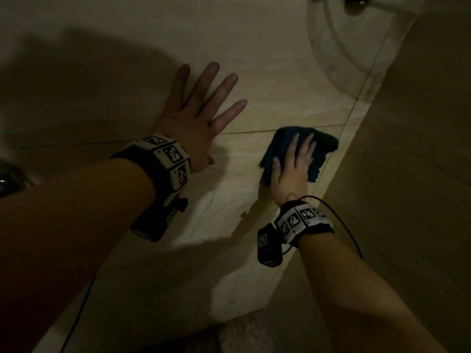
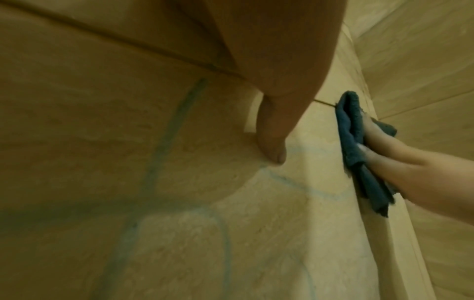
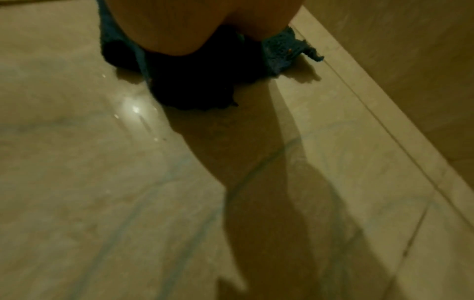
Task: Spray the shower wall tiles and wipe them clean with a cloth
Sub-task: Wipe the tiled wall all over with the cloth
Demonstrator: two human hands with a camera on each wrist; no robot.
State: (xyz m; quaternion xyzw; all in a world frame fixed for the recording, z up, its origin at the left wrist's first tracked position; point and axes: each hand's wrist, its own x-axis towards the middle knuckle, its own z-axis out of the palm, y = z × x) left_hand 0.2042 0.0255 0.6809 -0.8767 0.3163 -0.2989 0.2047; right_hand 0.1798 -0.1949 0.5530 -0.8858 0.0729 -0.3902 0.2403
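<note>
Both my forearms reach up from the bottom of the head view, each with a wrist camera strapped on, and a cable (image 1: 349, 225) loops off the right one; if that cable swings into the wet patch it could drag across what I am cleaning. My left hand (image 1: 193, 118) lies flat on the wall (image 1: 293, 80), fingers spread and straight, holding nothing, only bracing me. That brace is my first worry: the tile looks glossy and beaded with droplets in the right wrist view, so I judge the palm could slide if I lean harder. To its right my right hand (image 1: 293, 166) presses the cloth (image 1: 321, 143) against the wall with straight fingers laid over it, close to the inside corner where the side wall meets this one. The cloth is bunched and folded, not spread, so I think it may wipe only a narrow strip, or slip out from under my fingers since nothing pinches it. Faint blue streaks (image 2: 174, 121) run down the tile below and between my hands, and I take them for cleaner; left too long they might dry into marks. I see no spray bottle in any view. Farther up, a round fixture (image 1: 354, 6) sits dim and blurred.
</note>
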